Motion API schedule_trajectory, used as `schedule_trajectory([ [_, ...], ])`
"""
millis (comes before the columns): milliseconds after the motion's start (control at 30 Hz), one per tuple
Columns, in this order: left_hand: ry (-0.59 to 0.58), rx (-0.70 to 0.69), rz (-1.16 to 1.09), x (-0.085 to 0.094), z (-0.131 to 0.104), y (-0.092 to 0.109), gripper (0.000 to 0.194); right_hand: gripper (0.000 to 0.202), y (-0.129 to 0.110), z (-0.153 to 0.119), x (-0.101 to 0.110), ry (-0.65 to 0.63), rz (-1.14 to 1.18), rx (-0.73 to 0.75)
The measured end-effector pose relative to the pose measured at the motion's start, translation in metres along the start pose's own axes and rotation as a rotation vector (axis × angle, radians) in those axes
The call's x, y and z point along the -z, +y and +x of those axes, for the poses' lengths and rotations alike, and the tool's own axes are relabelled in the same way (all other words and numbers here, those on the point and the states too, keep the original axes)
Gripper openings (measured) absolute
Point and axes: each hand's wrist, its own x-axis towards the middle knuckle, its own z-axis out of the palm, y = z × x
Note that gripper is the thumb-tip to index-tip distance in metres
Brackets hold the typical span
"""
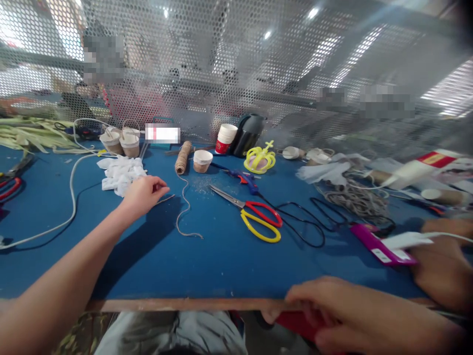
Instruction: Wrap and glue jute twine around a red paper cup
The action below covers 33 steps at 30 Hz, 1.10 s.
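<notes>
A: And here's the left hand, poised over the blue table, fingers curled in, right by a short piece of twine!

B: Is it gripping that twine?

A: Tough call. One end disappears at the fingertips, so a light pinch is possible, but nobody can tell from here. The fingers look loosely bent, neither spread wide nor clenched.

B: And the right hand?

A: Down by the table's front edge, blurred, fingers half bent. Nothing shows in it, though the palm is hidden, so its hold can't be told either.

B: So where does the action stand?

A: It looks like a moment of handling that short twine, with the left hand doing the fine work. Moving the piece would call for thumb and forefinger snug on its thin end.

B: What surrounds it?

A: A crumpled white bundle just beside the left hand, then the twine roll beyond, its tail snaking towards the person. A small cup stands next to the roll; the scissors lie further right, near the blue glue gun.
</notes>
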Motion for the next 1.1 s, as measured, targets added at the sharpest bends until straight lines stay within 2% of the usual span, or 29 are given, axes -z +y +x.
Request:
schedule_trajectory([
  [33,-0.045,-0.014,0.028,-0.003,-0.001,0.000,0.022,0.006,0.001,0.002,0.001,-0.063,0.046,-0.020],
  [67,-0.092,-0.030,0.031,-0.005,-0.002,0.000,0.020,0.017,0.001,0.006,0.002,-0.088,0.088,-0.031],
  [133,-0.201,-0.056,0.024,-0.011,-0.005,0.001,0.017,0.028,-0.004,0.021,0.006,0.014,0.147,-0.037],
  [233,-0.343,-0.082,0.031,-0.020,-0.012,0.006,0.019,0.035,-0.026,0.054,0.007,0.170,0.175,0.048],
  [333,-0.406,-0.133,0.021,-0.028,-0.019,0.016,0.010,0.024,-0.058,0.093,-0.003,0.251,0.104,0.210],
  [433,-0.459,-0.191,-0.013,-0.029,-0.021,0.023,0.008,0.027,-0.084,0.127,-0.018,0.231,-0.091,0.334],
  [533,-0.388,-0.176,-0.014,-0.020,-0.016,0.021,0.014,0.010,-0.090,0.146,-0.026,0.241,-0.147,0.303],
  [633,-0.174,-0.069,0.062,-0.009,-0.006,0.008,0.022,0.014,-0.077,0.150,-0.022,0.288,-0.131,0.225],
  [700,-0.103,0.005,0.126,-0.008,0.000,-0.003,0.018,0.017,-0.065,0.148,-0.016,0.326,-0.127,0.162],
  [800,-0.133,0.052,0.155,-0.016,0.003,-0.016,0.008,0.014,-0.053,0.148,-0.010,0.475,-0.015,0.132],
  [900,-0.149,0.058,0.117,-0.022,0.002,-0.016,0.011,0.013,-0.053,0.150,-0.010,0.610,0.322,0.197],
  [1033,-0.163,0.017,-0.031,-0.014,-0.006,0.005,0.010,0.022,-0.059,0.149,-0.012,0.516,0.699,0.295],
  [1100,-0.226,-0.026,-0.183,-0.010,-0.014,0.020,0.015,0.023,-0.061,0.148,-0.011,0.503,0.834,0.322],
])
